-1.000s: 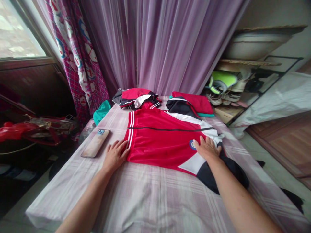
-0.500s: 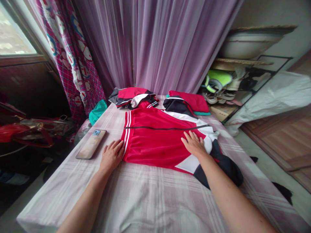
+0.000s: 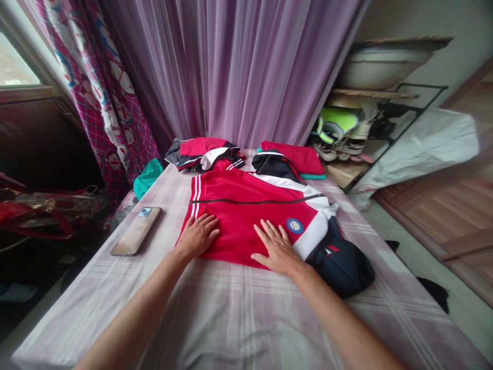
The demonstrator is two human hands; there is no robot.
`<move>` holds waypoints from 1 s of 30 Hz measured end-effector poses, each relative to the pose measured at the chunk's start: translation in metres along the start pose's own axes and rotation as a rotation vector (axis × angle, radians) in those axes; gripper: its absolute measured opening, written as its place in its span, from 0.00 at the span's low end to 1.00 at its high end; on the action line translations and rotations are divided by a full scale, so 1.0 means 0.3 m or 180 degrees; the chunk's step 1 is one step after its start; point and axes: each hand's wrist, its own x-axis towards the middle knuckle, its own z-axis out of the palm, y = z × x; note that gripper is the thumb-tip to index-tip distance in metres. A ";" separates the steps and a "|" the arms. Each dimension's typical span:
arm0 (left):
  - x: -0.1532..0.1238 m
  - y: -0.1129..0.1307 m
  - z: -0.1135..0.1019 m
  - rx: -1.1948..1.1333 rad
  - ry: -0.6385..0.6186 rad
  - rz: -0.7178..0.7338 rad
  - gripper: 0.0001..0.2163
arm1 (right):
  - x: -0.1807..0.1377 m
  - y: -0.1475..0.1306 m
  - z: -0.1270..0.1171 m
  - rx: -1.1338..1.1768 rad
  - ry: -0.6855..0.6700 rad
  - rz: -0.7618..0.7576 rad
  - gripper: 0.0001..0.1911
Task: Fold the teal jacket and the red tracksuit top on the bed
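A red, white and navy zip jacket (image 3: 239,226) lies spread on the table, its striped hem to the left and its dark zip running across. My left hand (image 3: 198,236) rests flat on the near part of the hem, fingers spread. Flat on the red front lies my right hand (image 3: 275,246), fingers apart, beside a round blue and white badge (image 3: 295,225). A navy sleeve (image 3: 344,267) is bunched at the jacket's right end. Neither hand grips the cloth.
A phone (image 3: 136,231) lies face down left of the jacket. Behind it are a crumpled jacket (image 3: 208,151) and folded red and teal clothes (image 3: 296,156). A checked cloth (image 3: 239,308) covers the table. Purple curtains (image 3: 231,67) hang at the back; a shoe rack (image 3: 416,90) stands right.
My left hand has slid right onto the hem. My right hand has moved left and nearer me, uncovering the badge. The whole view has shifted slightly.
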 end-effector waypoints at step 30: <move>0.032 0.034 -0.001 -0.0394 0.0738 0.0209 0.21 | 0.102 0.044 -0.127 0.0193 0.0316 0.0306 0.30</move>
